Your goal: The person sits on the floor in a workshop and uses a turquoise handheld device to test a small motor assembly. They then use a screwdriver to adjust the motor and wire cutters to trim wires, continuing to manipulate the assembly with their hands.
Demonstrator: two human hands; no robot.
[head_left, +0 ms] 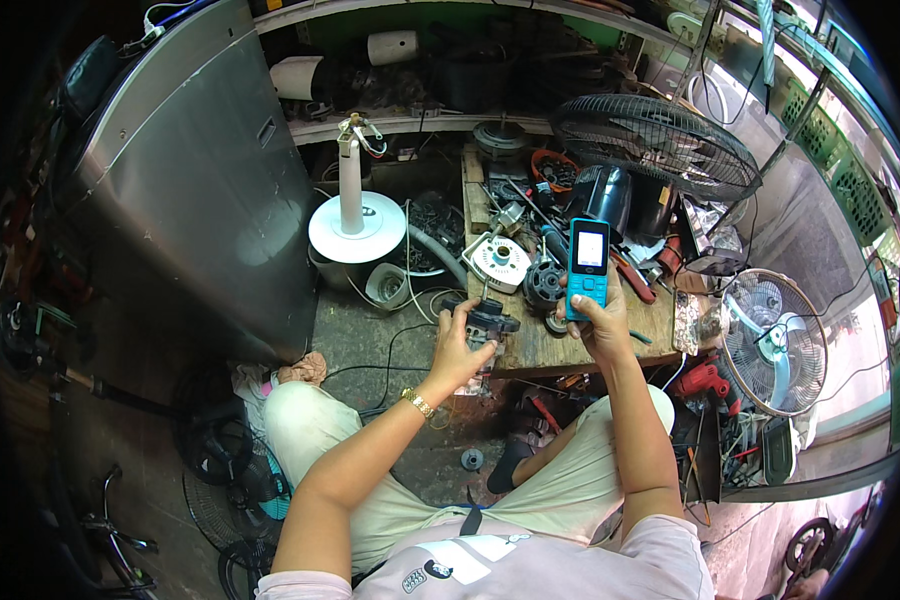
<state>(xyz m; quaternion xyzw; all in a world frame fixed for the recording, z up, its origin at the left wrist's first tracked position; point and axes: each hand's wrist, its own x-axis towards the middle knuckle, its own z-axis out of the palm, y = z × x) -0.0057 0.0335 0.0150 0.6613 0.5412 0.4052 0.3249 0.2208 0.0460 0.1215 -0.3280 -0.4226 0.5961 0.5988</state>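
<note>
My left hand [460, 350] grips a dark fan motor assembly [488, 318] at the front left edge of the wooden workbench [580, 352]. My right hand [600, 325] holds a teal keypad phone [588, 265] upright with its screen lit and my thumb on its lower keys. Just behind the motor, a white housing [498, 262] with a central hub sits on the bench, beside a black round motor part [542, 287]. Pliers with red handles [638, 285] lie right of the phone. A white fan stand [357, 229] with wires at its top stands left of the bench.
A steel cabinet [185, 200] fills the left. A black fan grille [650, 140] overhangs the cluttered bench. At right are a caged fan [775, 342] and a red drill [705, 376]. A cluttered shelf [420, 123] runs behind. Fan parts [220, 470] lie beside my left knee.
</note>
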